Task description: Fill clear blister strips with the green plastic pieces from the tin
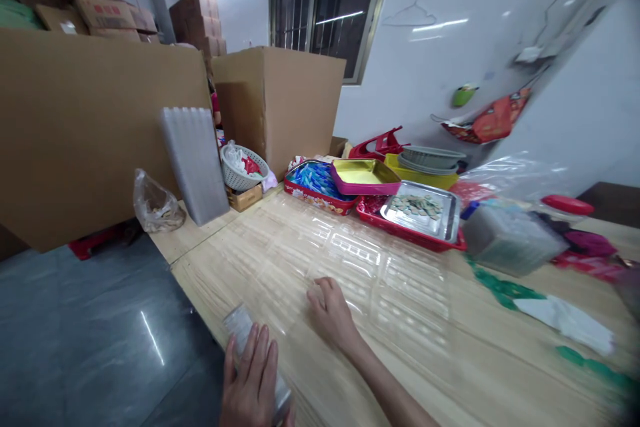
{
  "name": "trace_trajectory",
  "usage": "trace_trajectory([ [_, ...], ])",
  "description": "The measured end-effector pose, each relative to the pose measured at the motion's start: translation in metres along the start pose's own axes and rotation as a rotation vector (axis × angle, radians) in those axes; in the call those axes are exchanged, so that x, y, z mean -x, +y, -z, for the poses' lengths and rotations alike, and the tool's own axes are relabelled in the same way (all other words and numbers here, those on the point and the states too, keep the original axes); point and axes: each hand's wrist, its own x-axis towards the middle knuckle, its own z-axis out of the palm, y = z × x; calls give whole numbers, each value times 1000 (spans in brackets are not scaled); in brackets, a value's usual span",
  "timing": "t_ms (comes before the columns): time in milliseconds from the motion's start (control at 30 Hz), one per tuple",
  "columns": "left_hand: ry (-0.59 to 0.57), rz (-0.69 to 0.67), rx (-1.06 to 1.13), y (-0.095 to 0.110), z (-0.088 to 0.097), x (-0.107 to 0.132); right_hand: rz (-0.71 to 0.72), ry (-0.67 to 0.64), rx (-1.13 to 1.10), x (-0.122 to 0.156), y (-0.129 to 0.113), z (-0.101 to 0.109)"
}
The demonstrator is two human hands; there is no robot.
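My left hand (250,377) is wrapped over a narrow stack of clear plastic trays (241,323) near the table's left edge, its fingers lying across the top. To its right, my right hand (331,312) is closed, fingertips curled together; whatever they pinch is too small or transparent to make out. Around and beyond the right hand, several thin clear plastic trays (357,247) lie spread flat in rows on the wooden table (240,240).
At the back stand a red tin (320,199) of blue items, a pink-and-gold tin (365,177) and a metal tray (420,208) of small pale pieces. A tall stack of clear plastic (195,163) leans by a cardboard box (100,113). A grey-white block (515,237) sits right.
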Motion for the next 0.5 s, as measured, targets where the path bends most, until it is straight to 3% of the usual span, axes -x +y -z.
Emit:
trace_trajectory([
  [67, 3, -38, -46, -3, -3, 3, 234, -21, 226, 14, 4, -6],
  [133, 32, -64, -80, -6, -6, 6, 360, -122, 403, 31, 9, -14],
  [333, 6, -103, -128, -11, -7, 5, 443, -105, 655, 41, 17, -43],
  [500, -63, -270, -173, -16, 2, -1, 461, -59, 681, 34, 16, -49],
])
